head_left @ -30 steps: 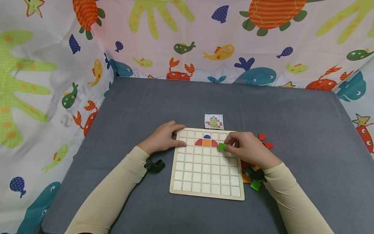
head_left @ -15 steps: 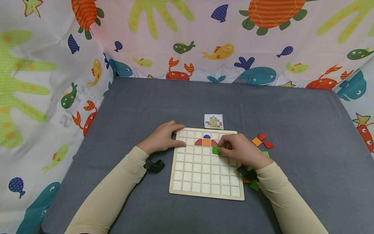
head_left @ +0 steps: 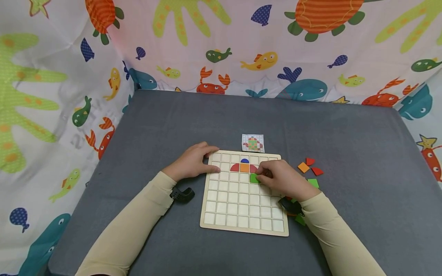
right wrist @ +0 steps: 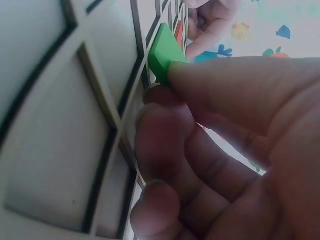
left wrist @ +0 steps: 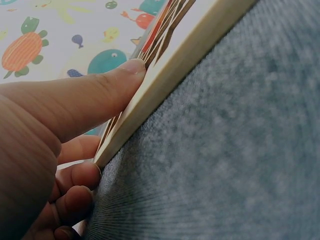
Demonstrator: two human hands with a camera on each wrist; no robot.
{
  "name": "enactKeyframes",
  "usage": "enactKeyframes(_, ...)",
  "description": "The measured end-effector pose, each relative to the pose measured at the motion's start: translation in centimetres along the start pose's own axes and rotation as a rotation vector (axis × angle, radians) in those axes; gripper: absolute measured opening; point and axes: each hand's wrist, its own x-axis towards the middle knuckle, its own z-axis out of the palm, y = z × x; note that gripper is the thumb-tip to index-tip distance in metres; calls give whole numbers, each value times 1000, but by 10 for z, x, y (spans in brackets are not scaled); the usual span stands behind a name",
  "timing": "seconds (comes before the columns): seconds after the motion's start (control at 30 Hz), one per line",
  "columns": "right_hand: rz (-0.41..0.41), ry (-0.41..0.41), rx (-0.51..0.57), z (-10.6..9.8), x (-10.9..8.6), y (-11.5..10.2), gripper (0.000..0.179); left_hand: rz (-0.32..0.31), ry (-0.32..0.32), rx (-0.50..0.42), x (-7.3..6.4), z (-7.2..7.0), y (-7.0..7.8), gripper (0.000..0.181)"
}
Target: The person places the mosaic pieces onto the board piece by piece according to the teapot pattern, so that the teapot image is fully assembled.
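A square wooden grid board point(head_left: 223, 197) lies on the grey cloth. My left hand point(head_left: 191, 164) holds its upper left corner, the thumb on the top face and the other fingers at the edge. Thumb and fingertips of my right hand point(head_left: 284, 178) pinch a green square tile point(head_left: 254, 178) over a cell in the third row. In the right wrist view that green tile point(right wrist: 165, 52) looks slightly tilted against the grid lines. Above it on the board sit a blue half-round piece point(head_left: 244, 161), an orange square tile point(head_left: 244, 168) and red curved pieces point(head_left: 235, 167) on either side.
Behind the board lies a small pattern card point(head_left: 253, 143). Loose pieces lie to the right: an orange tile point(head_left: 303, 167), red pieces point(head_left: 317, 171) and green tiles point(head_left: 313, 183), some partly hidden by my right wrist. A sea-animal printed curtain point(head_left: 235, 73) borders the table.
My right hand has moved left with the green tile, from beside the right red piece to the cell below it. The tile now lies flatter. My left hand stays at the corner.
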Motion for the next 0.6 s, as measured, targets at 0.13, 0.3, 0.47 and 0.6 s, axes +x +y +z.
enactKeyframes(0.13,-7,7,-6,1,0,1,10,0,2,-1,1,0,0,73)
enactKeyframes(0.3,-9,15,-1,2,0,0,12,-6,-3,-3,1,0,0,74)
enactKeyframes(0.47,-13,16,1,1,-1,0,12,-10,-6,-5,1,0,-1,75)
enactKeyframes(0.6,-15,10,-8,-2,-3,1,11,-6,-7,-2,1,0,0,75)
